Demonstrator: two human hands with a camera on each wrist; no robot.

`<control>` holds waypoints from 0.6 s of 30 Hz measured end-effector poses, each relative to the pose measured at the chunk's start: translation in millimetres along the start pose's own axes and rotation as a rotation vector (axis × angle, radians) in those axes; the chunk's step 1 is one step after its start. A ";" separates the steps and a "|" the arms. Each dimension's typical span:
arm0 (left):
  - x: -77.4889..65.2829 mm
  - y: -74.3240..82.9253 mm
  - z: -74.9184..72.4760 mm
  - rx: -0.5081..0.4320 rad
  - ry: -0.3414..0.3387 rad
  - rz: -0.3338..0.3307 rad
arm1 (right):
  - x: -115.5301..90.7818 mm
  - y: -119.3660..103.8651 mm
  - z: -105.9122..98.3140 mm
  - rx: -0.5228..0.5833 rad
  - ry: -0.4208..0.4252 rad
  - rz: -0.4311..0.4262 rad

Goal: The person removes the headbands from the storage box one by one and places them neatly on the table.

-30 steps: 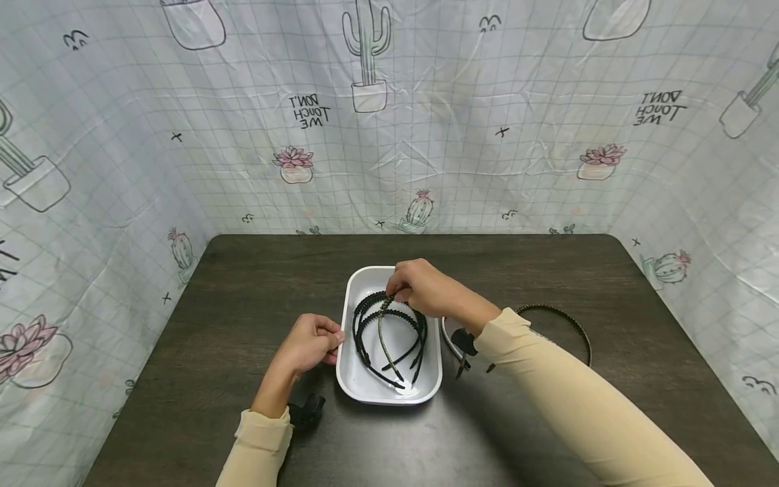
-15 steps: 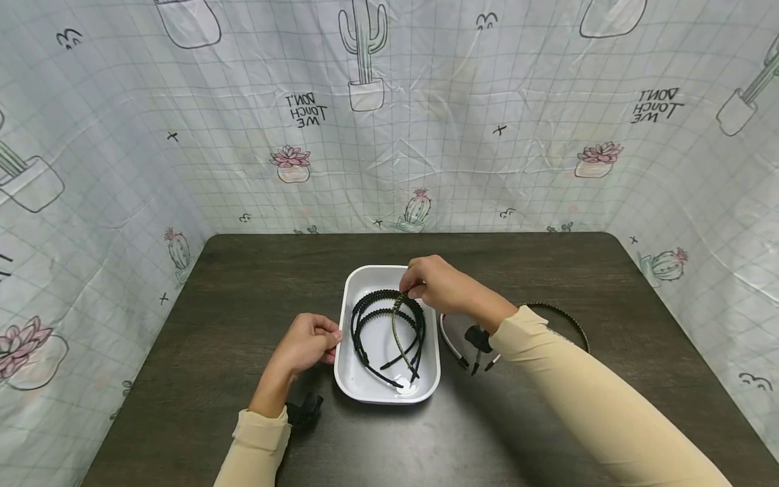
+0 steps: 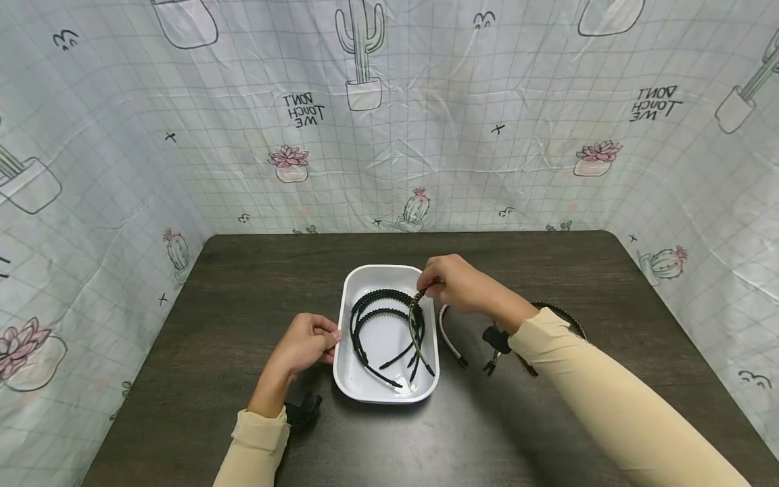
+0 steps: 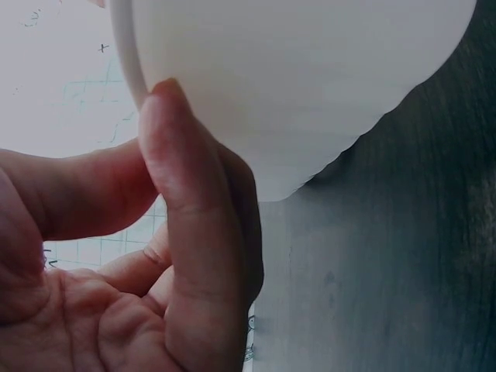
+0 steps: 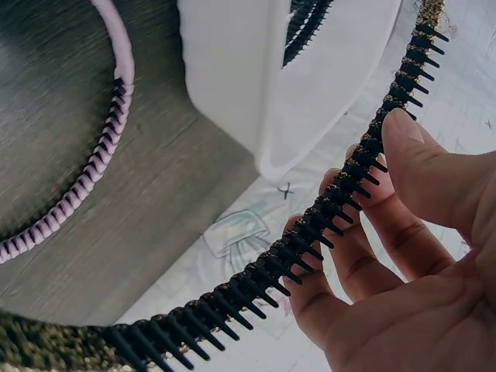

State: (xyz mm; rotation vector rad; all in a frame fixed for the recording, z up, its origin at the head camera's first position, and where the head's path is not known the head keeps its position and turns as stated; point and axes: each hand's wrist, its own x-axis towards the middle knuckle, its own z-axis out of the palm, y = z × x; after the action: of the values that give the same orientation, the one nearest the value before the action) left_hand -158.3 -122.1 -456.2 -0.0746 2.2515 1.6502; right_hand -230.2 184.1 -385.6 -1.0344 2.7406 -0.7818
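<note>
My left hand (image 3: pixel 309 341) pinches the left rim of a white tray (image 3: pixel 383 341); in the left wrist view its thumb and forefinger meet at the edge, with the tray's pale outer wall beside them. Several black toothed headbands (image 3: pixel 382 293) lie overlapping in the tray. My right hand (image 3: pixel 453 281) holds a gold-and-black headband (image 5: pixel 248 277) at its arched top, over the tray's right side. In the right wrist view its thumb lies on one side of the band, fingers behind, black teeth pointing toward the palm. The band's ends hang down over the tray floor.
On the table right of the tray lies a pale pink headband (image 3: pixel 449 341). Another dark gold headband (image 3: pixel 566 316) lies farther right, partly hidden by the right arm. A printed cloth (image 3: pixel 389 169) hangs behind the dark wooden table (image 3: pixel 274 270).
My right hand has shifted right across the tray, bringing the gold-and-black headband from the middle to the right side. The left hand stays at the left rim.
</note>
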 end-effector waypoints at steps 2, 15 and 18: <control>0.0 -0.1 0.0 -0.001 -0.001 0.000 | -3.0 2.4 -1.8 0.001 0.003 0.004; 2.2 -0.9 -1.2 0.003 -0.003 0.001 | -21.6 17.4 -8.2 -0.014 0.020 0.028; 2.1 -1.3 -1.3 0.007 -0.003 0.003 | -26.2 22.7 -7.6 -0.030 0.048 0.007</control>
State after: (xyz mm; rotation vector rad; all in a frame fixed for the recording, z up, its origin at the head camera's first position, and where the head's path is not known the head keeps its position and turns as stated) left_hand -160.3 -123.4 -457.7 -0.0670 2.2559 1.6421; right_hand -225.6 218.7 -392.5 -1.0238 2.8032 -0.7771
